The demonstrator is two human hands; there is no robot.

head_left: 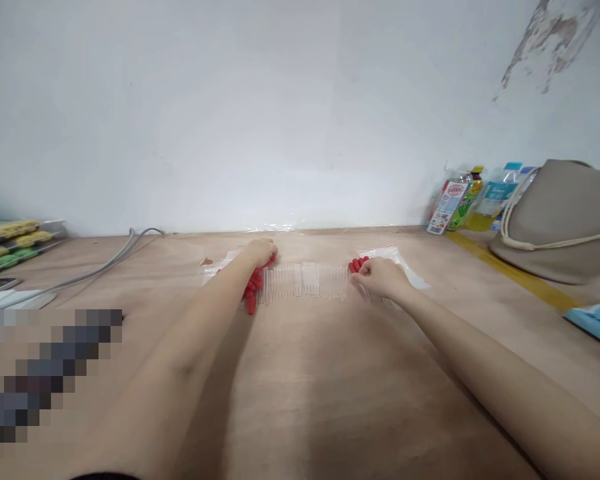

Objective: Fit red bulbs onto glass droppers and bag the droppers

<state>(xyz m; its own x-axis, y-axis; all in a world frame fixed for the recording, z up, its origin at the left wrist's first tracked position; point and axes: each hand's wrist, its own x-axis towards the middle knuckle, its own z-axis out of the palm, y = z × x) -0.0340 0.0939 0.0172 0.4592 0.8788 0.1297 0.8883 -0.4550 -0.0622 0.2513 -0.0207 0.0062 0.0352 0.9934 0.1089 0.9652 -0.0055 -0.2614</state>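
Note:
A row of thin clear tubes (305, 280) lies side by side on the wooden table. At its left end sits a heap of small red rounded pieces (253, 288). My left hand (264, 252) is over the back of this heap, fingers closed, with red showing at the fingertips. More red pieces (359, 264) lie by the right end of the row. Beside them my right hand (377, 275) has its thumb and fingers pinched together near the last tubes; what is between them is too small to make out. Further tubes lie partly hidden under this hand.
A clear plastic bag (397, 260) lies behind my right hand. Drink bottles (493, 200), a carton (449, 207) and a grey-beige bag (560, 220) stand at the right. Grey cables (113, 263) and yellow-green packs (15, 240) are on the left. A white wall (280, 120) bounds the table.

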